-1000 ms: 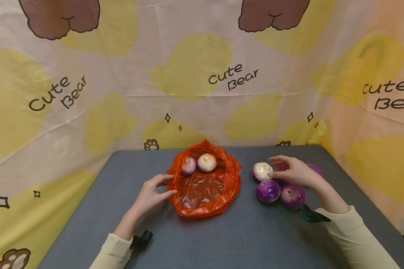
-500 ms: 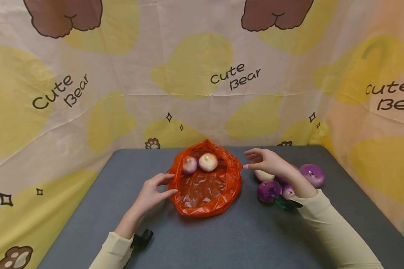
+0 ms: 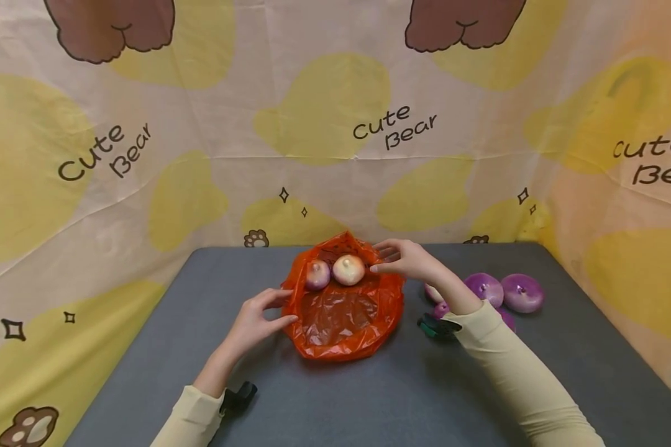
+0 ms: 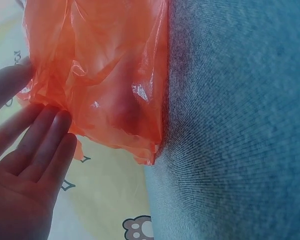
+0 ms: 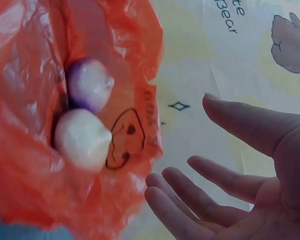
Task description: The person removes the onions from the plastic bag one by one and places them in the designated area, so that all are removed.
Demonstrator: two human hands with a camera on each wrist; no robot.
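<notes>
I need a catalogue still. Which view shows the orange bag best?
Head: it shows the orange bag almost whole, mouth open, two onions inside. The left wrist view has only a side, cropped; the right wrist view has the onions up close but crops the bag too.

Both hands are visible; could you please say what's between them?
Between left hand and right hand, the head view shows an orange bag holding two bulbs.

Behind the grey table (image 3: pixel 341 403) hangs "Cute Bear" cloth (image 3: pixel 313 136).
</notes>
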